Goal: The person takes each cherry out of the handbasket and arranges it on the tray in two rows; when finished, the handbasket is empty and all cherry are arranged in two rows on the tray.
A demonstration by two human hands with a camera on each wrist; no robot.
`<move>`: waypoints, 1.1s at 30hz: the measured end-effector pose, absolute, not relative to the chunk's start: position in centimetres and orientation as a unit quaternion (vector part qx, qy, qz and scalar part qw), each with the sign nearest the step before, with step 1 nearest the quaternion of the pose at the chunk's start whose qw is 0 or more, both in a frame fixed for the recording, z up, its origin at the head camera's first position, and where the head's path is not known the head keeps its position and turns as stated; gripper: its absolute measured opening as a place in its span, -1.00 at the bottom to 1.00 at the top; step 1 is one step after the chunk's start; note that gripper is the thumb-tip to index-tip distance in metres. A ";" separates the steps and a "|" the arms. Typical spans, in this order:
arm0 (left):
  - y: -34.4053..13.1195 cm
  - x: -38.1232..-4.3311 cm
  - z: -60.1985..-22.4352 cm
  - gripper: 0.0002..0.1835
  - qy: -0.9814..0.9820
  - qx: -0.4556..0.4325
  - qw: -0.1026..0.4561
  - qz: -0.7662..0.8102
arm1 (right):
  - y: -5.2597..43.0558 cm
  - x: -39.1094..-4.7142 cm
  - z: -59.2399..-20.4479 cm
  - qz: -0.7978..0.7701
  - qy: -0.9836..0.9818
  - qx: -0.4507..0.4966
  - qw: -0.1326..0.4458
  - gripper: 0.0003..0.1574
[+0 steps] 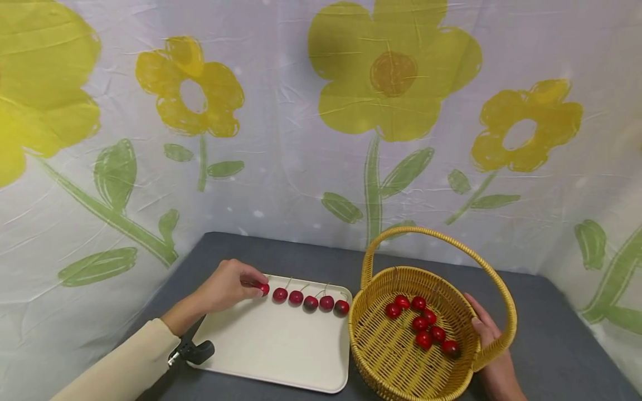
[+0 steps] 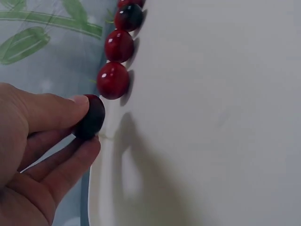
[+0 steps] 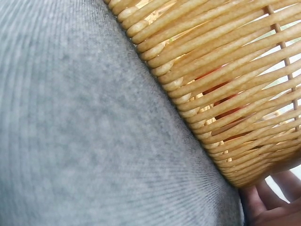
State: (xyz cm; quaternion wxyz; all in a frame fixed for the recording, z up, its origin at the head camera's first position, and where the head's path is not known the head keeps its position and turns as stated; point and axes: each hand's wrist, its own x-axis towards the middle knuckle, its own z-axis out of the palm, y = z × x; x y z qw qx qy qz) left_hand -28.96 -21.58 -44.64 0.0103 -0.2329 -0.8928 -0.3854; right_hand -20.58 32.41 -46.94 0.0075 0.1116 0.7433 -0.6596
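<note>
A pale cloth (image 1: 281, 184) printed with yellow flowers hangs along the far side and folds round at left and right. Against it runs the far edge of the grey table (image 1: 551, 340), which shows as a strip behind everything and as a wider stretch on the right, out to its slanting right edge. The yellow woven basket (image 1: 368, 356) stands near and to the right, its tall handle (image 1: 411, 229) arching over the rim. The cream tray (image 1: 266, 351) lies just left of it, right edge close beside the basket wall; whether they touch cannot be told. Its flat floor reaches from the far rim to the rounded near corners, leaving broad room for moving. The left hand (image 1: 230, 287) hangs over the tray's far left corner. The right hand (image 1: 494, 351) touches the basket's right side beneath the handle; whether its fingers curl round the wall cannot be told. Inside the basket eight cherries (image 1: 420, 323) show in a loose cluster, far and right of the middle, with woven floor to their left and near sides. A row of five cherries (image 1: 310, 303) lines the tray's far edge up to its right end. Left of that row, a small gap apart, one cherry (image 1: 264, 289) is pinched between the left thumb and fingers at the far rim.
</note>
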 end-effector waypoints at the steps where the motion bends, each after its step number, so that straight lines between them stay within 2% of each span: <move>1: -21.4 -29.1 -44.7 -0.78 -0.896 -0.231 0.008 -0.379 | 32.4 -20.6 -47.0 -0.659 0.744 0.111 0.007 -0.24; 18: -20.0 -28.0 -45.7 -0.74 -0.912 -0.230 0.030 -0.339 | 33.1 -20.1 -48.1 -0.645 0.760 0.073 -0.019 -0.26; 26: -20.0 -28.0 -46.1 -0.70 -0.904 -0.214 0.029 -0.368 | 32.8 -20.4 -47.6 -0.663 0.742 0.103 0.007 -0.24; 33: -20.4 -26.9 -44.5 -0.67 -0.898 -0.194 0.043 -0.393 | 33.0 -20.3 -47.6 -0.652 0.753 0.092 -0.001 -0.25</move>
